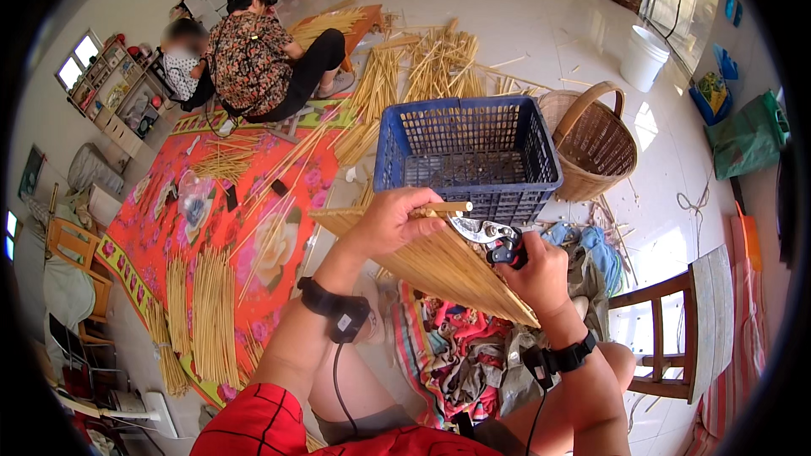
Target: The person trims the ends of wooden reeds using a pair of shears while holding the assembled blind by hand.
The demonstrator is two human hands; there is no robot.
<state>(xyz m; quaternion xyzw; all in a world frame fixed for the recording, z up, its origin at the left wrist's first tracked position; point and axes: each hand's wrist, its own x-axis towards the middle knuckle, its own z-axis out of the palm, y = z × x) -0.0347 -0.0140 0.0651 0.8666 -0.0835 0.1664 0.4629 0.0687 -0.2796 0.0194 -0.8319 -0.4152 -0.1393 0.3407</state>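
My left hand (395, 219) is closed on a short pale reed stick (456, 207), thumb and fingers pinching it just above the blue basket's near side. My right hand (541, 274) grips pruning shears (475, 230) with dark handles and metal blades. The blades lie close below the stick's end; whether they touch it cannot be made out. Below both hands a flat yellow-brown panel (431, 266), seemingly made of reeds, slants from my left wrist down toward my right forearm. Both wrists wear black straps with small devices and cables.
A blue plastic basket (389, 148) stands ahead, with a wicker basket (600, 165) at its right. Bundled reeds (214, 312) lie on a red floral mat (270, 262). Two people sit at far left by a low wooden table (365, 25). A stool (710, 321) stands at right.
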